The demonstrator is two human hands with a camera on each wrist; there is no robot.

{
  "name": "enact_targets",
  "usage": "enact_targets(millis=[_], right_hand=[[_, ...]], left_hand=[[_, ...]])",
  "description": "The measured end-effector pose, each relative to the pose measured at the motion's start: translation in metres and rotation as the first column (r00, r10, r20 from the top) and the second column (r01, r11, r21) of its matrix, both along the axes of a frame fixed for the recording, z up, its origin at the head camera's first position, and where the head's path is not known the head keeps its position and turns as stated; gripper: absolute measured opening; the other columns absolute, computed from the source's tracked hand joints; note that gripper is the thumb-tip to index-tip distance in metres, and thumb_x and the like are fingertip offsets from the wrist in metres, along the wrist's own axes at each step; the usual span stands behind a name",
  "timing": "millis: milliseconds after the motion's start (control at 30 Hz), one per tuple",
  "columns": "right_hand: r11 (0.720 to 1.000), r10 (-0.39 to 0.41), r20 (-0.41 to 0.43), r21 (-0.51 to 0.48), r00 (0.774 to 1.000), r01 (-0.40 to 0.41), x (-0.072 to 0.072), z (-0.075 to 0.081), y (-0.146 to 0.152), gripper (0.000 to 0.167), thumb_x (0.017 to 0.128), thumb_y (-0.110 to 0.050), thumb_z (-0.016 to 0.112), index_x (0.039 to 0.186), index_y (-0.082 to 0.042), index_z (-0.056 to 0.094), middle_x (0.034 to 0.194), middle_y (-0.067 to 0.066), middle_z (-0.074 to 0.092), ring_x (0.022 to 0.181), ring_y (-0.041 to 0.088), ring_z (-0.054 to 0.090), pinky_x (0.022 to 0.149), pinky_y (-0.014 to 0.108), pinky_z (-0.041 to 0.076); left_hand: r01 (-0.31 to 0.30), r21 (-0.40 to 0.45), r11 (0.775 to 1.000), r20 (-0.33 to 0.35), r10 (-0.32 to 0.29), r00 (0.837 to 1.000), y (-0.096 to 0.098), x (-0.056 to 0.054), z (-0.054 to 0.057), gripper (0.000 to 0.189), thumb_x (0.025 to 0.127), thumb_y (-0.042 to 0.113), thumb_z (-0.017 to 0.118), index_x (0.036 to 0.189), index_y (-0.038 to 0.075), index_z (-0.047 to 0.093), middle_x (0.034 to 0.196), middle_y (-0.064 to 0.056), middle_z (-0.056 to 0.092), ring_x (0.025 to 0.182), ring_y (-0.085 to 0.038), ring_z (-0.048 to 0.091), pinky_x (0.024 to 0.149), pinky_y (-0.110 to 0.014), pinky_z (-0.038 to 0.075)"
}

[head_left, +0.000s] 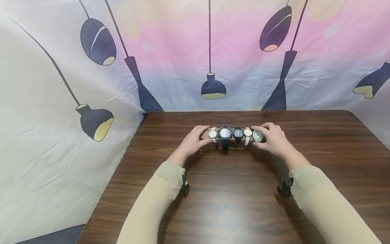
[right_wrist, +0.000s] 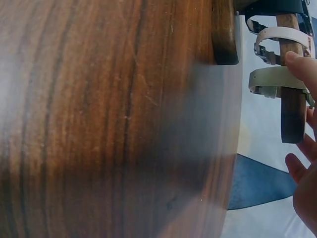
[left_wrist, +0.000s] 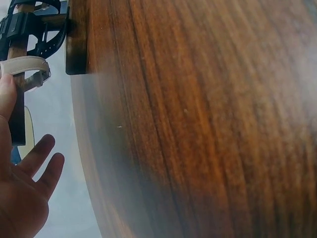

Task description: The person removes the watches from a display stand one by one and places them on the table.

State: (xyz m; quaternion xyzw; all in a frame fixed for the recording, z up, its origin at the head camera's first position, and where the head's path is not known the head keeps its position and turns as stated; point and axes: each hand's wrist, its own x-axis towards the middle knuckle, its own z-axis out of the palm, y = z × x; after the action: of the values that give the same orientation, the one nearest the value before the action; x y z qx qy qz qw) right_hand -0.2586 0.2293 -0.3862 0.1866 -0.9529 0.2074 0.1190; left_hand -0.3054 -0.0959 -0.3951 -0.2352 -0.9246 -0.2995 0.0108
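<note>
A wooden watch stand (head_left: 204, 134) is at the far middle of the table, with several wristwatches strapped along its bar. From the left come a white-strapped watch (head_left: 212, 134), a large black watch (head_left: 225, 133), a square black one (head_left: 238, 133), a pale-pink-strapped one (head_left: 247, 132) and a light green one (head_left: 257, 135). My left hand (head_left: 193, 139) holds the bar's left end, thumb in front and fingers behind. At the other end, my right hand (head_left: 273, 139) grips the bar beside the green watch. The stand's base (right_wrist: 225, 39) shows below the bar in the right wrist view.
The brown wood-grain table (head_left: 231, 203) stretches from the stand toward me. Behind it hangs a cloth backdrop (head_left: 176, 67) printed with lamps, meeting the table's far edge. Another cloth wall (head_left: 45, 135) runs along the left side.
</note>
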Motion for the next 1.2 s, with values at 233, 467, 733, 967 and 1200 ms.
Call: enact_targets(millis=[233, 467, 733, 967, 1200], right_hand=[[0.999, -0.024, -0.015, 0.024, 1.0, 0.025, 0.001, 0.006, 0.0, 0.052, 0.078, -0.026, 0.075, 0.125, -0.013, 0.057, 0.117, 0.021, 0.045, 0.104, 0.042, 0.037, 0.081, 0.06, 0.029], [0.999, -0.031, -0.039, 0.022, 0.999, 0.032, 0.002, 0.007, 0.007, 0.052, 0.076, -0.021, 0.077, 0.123, -0.009, 0.058, 0.106, 0.02, 0.047, 0.094, 0.039, 0.038, 0.077, 0.056, 0.031], [1.0, -0.026, -0.048, -0.012, 0.998, 0.026, 0.003, 0.005, 0.013, 0.051, 0.074, -0.017, 0.077, 0.12, -0.002, 0.058, 0.099, 0.023, 0.047, 0.09, 0.038, 0.04, 0.074, 0.05, 0.035], [0.997, -0.054, -0.012, -0.059, 0.998, 0.053, 0.005, 0.006, 0.019, 0.054, 0.074, -0.017, 0.077, 0.12, 0.0, 0.057, 0.1, 0.025, 0.049, 0.093, 0.04, 0.042, 0.077, 0.052, 0.037], [0.995, -0.055, 0.021, -0.081, 0.998, 0.057, 0.007, 0.005, 0.024, 0.057, 0.076, -0.02, 0.077, 0.123, 0.002, 0.054, 0.103, 0.027, 0.052, 0.099, 0.041, 0.046, 0.085, 0.054, 0.037]], left_hand=[[-0.004, -0.005, 1.0, 0.0, 0.004, 1.0, 0.0, 0.0, 0.0, 0.06, 0.089, 0.038, 0.063, 0.141, 0.017, 0.042, 0.141, -0.003, 0.041, 0.126, -0.019, 0.041, 0.101, -0.037, 0.036], [-0.012, -0.012, 1.0, -0.002, 0.012, 1.0, 0.0, 0.0, 0.001, 0.06, 0.089, 0.04, 0.063, 0.141, 0.018, 0.042, 0.141, -0.002, 0.041, 0.126, -0.019, 0.041, 0.101, -0.038, 0.036], [-0.014, -0.009, 1.0, 0.005, 0.014, 1.0, -0.001, 0.001, 0.001, 0.06, 0.089, 0.039, 0.063, 0.142, 0.018, 0.042, 0.141, -0.003, 0.04, 0.126, -0.019, 0.041, 0.101, -0.038, 0.036], [-0.015, -0.001, 1.0, 0.011, 0.015, 1.0, -0.001, 0.001, 0.001, 0.06, 0.089, 0.038, 0.063, 0.141, 0.018, 0.042, 0.141, -0.003, 0.041, 0.125, -0.019, 0.042, 0.101, -0.038, 0.036], [-0.003, 0.011, 1.0, 0.004, 0.003, 1.0, 0.0, 0.001, -0.001, 0.06, 0.089, 0.038, 0.063, 0.141, 0.017, 0.043, 0.141, -0.004, 0.041, 0.126, -0.02, 0.041, 0.101, -0.039, 0.036]])
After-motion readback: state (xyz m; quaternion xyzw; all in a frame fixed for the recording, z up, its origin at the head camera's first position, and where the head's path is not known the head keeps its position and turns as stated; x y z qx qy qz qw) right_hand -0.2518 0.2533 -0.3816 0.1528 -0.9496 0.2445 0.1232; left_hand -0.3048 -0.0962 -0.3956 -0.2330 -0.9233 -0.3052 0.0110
